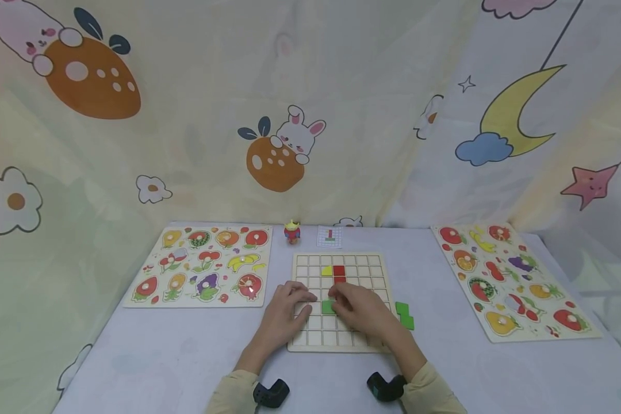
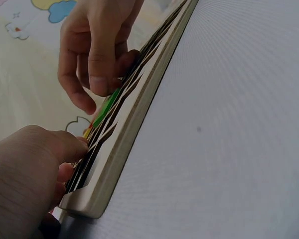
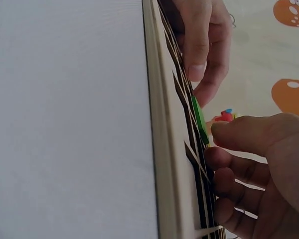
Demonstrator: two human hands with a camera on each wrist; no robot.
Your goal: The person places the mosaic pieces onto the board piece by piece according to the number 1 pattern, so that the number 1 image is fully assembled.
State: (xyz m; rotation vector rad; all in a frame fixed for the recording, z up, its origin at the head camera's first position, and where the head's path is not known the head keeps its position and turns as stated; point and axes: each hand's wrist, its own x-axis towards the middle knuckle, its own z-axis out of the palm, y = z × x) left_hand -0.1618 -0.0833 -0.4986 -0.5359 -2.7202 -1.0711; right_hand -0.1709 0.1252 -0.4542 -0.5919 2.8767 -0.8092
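Observation:
A wooden grid board (image 1: 310, 340) lies in the middle of the table. On it are a yellow piece (image 1: 327, 271), red squares (image 1: 338, 271) in a column and a green square (image 1: 328, 307). My left hand (image 1: 284, 313) rests on the board's left part, fingers bent loosely, with nothing seen in them. My right hand (image 1: 359, 307) is over the board's middle. Its thumb (image 3: 234, 133) is at the end of the green piece (image 3: 200, 119), and no piece shows between thumb and forefinger. The right hand hides some cells below the red squares.
Green pieces (image 1: 405, 316) lie by the board's right edge. A pattern card (image 1: 329, 237) and a small toy figure (image 1: 292, 232) are behind it. Fruit puzzle boards lie at left (image 1: 191, 296) and right (image 1: 538, 330). A printed curtain (image 1: 196, 149) hangs behind the table.

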